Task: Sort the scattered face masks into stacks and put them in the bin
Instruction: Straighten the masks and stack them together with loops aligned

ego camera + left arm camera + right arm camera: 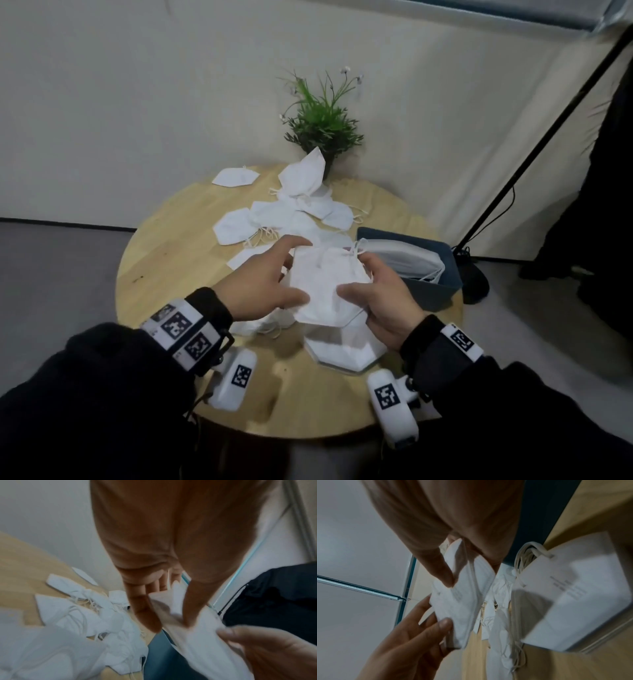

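Note:
Both hands hold a small stack of white folded masks (325, 284) just above the round wooden table (164, 267). My left hand (294, 270) pinches its left edge, thumb on top and fingers behind; in the left wrist view the masks (204, 634) pass between thumb and fingers (145, 609). My right hand (356, 275) grips the right edge, thumb on top, also shown in the right wrist view (464, 601). A neat mask stack (346, 349) lies below on the table. Loose masks (294, 212) are scattered farther back. The blue bin (431, 294) at right holds stacked masks (404, 257).
A potted green plant (322, 123) stands at the table's far edge with a mask leaning on it. One mask (235, 177) lies alone at the far left. A black stand pole (534, 147) slants past the right side. More masks (263, 323) lie under my left wrist.

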`<control>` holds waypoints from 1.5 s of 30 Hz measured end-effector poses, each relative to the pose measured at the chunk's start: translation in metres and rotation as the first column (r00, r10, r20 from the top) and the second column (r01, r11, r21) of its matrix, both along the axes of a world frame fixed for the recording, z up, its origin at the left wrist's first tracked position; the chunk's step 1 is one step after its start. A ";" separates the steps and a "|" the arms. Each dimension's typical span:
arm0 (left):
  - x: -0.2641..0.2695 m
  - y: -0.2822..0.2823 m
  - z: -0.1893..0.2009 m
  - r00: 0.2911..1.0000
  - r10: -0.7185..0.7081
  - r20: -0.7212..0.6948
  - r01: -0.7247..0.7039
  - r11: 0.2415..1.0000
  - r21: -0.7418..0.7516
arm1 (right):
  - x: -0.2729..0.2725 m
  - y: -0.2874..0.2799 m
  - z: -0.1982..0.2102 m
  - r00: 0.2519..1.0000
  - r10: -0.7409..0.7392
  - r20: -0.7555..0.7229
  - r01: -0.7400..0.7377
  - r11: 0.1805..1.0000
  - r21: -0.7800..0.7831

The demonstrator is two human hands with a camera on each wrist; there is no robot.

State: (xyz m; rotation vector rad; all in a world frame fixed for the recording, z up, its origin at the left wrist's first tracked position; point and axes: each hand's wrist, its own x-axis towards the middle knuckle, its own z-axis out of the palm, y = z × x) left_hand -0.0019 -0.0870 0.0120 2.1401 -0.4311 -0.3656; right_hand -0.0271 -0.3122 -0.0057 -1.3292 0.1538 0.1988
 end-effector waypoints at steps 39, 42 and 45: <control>0.028 0.010 0.008 0.931 -0.237 0.278 0.185 0.962 0.198 | -0.002 -0.006 -0.002 0.962 0.271 -0.035 -0.189 0.567 -0.802; 0.029 0.014 0.007 0.936 -0.277 0.217 0.219 0.941 0.257 | -0.001 -0.012 -0.001 0.969 0.243 -0.043 -0.174 0.550 -0.817; 0.028 0.015 0.007 0.939 -0.288 0.188 0.230 0.933 0.277 | -0.002 -0.014 0.004 0.982 0.184 -0.045 -0.166 0.722 -0.671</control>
